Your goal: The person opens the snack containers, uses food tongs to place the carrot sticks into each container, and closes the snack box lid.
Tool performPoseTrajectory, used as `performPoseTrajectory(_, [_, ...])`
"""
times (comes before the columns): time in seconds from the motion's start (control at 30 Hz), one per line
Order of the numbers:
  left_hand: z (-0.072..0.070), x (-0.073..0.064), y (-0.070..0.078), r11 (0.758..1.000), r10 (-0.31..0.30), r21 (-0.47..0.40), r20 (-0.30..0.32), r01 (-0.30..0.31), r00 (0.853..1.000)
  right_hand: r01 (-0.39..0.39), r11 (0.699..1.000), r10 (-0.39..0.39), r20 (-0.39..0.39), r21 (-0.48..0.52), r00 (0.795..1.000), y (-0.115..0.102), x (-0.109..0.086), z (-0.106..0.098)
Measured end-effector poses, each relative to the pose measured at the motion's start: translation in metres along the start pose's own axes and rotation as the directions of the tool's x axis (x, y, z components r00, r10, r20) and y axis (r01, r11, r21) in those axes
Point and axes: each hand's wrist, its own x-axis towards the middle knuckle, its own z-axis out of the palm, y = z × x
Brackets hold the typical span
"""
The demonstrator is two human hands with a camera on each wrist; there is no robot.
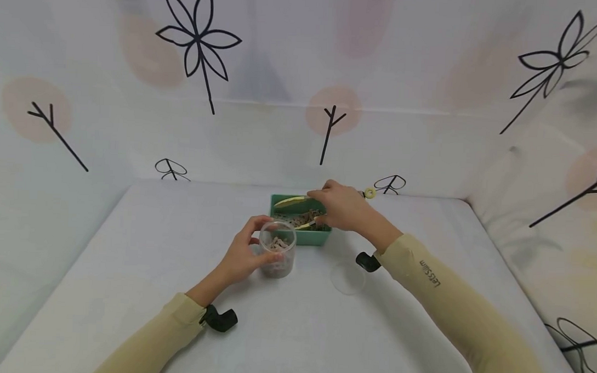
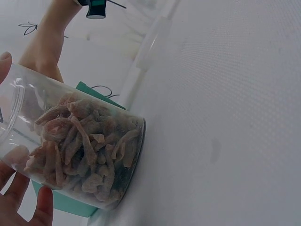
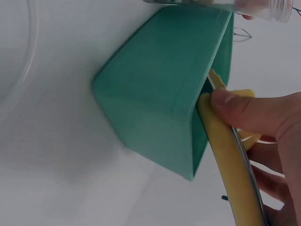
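Note:
My left hand (image 1: pixel 242 256) grips a clear plastic jar (image 2: pixel 21 136) by its side, thumb in front and fingers behind. The jar is lidless and stands upright, with brown, wrinkled dried pieces (image 2: pixel 84 146) filling much of it. Just behind it is a green rectangular box (image 1: pixel 312 238) with similar small brown pieces on its floor. My right hand (image 1: pixel 344 206), over the box's right end, holds yellow-and-metal tongs (image 3: pixel 230 165). Their tips reach down inside the box, one arm toward the back wall and one lower near the front. What the tips touch is hidden in the right wrist view.
A clear round lid (image 1: pixel 348 278) lies flat on the white table (image 1: pixel 293 334), right of the jar. White cloth walls (image 1: pixel 261 136) with plant drawings close off the back and sides. A black wrist camera (image 1: pixel 218 319) hangs from each sleeve cuff.

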Motion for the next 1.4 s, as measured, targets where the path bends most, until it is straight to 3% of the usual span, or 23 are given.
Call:
performPoseTrajectory(0.1, [0.002,0.002,-0.016,1.000,-0.003,0.007,-0.009,0.004,1.000,-0.023,0.999,0.022,0.022,0.043,1.000,0.003,0.000,0.004])
performPoseTrajectory(0.2, [0.002,0.002,-0.027,1.000,-0.005,0.004,-0.018,0.005,1.000,-0.030,0.999,0.029,0.049,0.017,0.998,0.005,0.001,0.010])
performPoseTrajectory(0.3, [0.002,0.002,-0.031,1.000,0.002,-0.008,-0.021,-0.003,1.000,-0.018,0.999,0.021,0.061,-0.049,0.998,0.008,0.001,0.015])
performPoseTrajectory(0.4, [0.002,0.001,-0.031,1.000,0.016,-0.014,-0.017,-0.016,1.000,-0.053,0.993,0.061,0.074,-0.102,0.995,0.010,0.001,0.017])
performPoseTrajectory(0.57, [0.002,0.001,-0.031,0.999,0.038,-0.010,-0.015,-0.038,0.999,-0.147,0.986,0.154,0.093,-0.078,0.984,0.019,-0.004,0.013])
performPoseTrajectory(0.73, [0.002,0.001,-0.031,0.999,0.034,-0.008,-0.011,-0.034,0.999,-0.125,0.990,0.132,0.129,-0.065,0.983,0.024,-0.007,0.001])
performPoseTrajectory(0.97, [0.003,0.003,-0.031,0.999,0.035,-0.012,-0.004,-0.035,0.999,-0.106,0.979,0.134,0.157,-0.174,0.978,0.023,-0.011,-0.034])
performPoseTrajectory(1.13, [0.002,0.003,-0.032,0.999,0.047,-0.002,-0.002,-0.047,0.999,-0.135,0.961,0.181,0.183,-0.240,0.966,0.015,-0.015,-0.053])
performPoseTrajectory(1.27, [0.002,0.003,-0.032,0.998,0.057,0.005,-0.006,-0.057,0.998,-0.158,0.964,0.204,0.213,-0.214,0.955,0.007,-0.013,-0.056])
performPoseTrajectory(1.4, [0.001,0.003,-0.033,0.998,0.058,0.003,-0.008,-0.058,0.998,-0.171,0.978,0.196,0.247,-0.117,0.949,0.006,-0.008,-0.048])
